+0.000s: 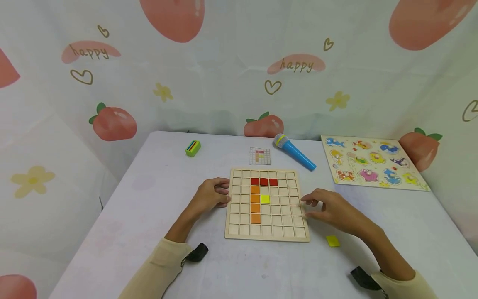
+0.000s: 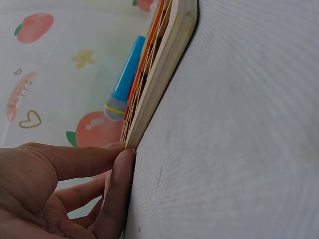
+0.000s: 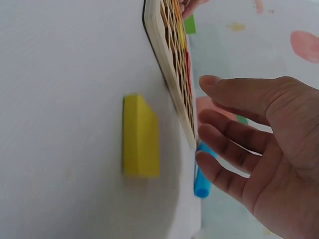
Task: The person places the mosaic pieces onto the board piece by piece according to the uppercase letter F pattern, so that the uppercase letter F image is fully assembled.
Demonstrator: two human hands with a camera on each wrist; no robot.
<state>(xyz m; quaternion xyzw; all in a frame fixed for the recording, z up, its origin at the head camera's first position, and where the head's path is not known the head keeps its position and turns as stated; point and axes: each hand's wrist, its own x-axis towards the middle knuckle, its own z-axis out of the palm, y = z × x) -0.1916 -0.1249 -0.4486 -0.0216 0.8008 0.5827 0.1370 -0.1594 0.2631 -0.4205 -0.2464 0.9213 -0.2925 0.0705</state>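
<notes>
A wooden grid board point(image 1: 280, 224) lies flat, bearing 3 red tiles point(image 1: 264, 182), a column of several orange tiles point(image 1: 255, 208) and one yellow tile point(image 1: 265, 199). At its left edge my left hand point(image 1: 209, 194) pinches the rim between thumb point(image 2: 84, 160) and a finger. My right hand point(image 1: 334, 209) is beside the opposite edge, its fingers point(image 3: 234, 132) loosely bent and nothing held. A loose yellow tile point(image 1: 332, 241) lies on the table near that hand; the right wrist view shows it as a thick yellow block point(image 3: 142, 139).
Behind the board lies a small pattern card point(image 1: 259, 156). To the card's right is a blue toy microphone point(image 1: 296, 153), with an animal puzzle board point(image 1: 373, 162) at the back right. A green block with coloured stripes point(image 1: 193, 148) sits at the back left of the white table point(image 1: 149, 232).
</notes>
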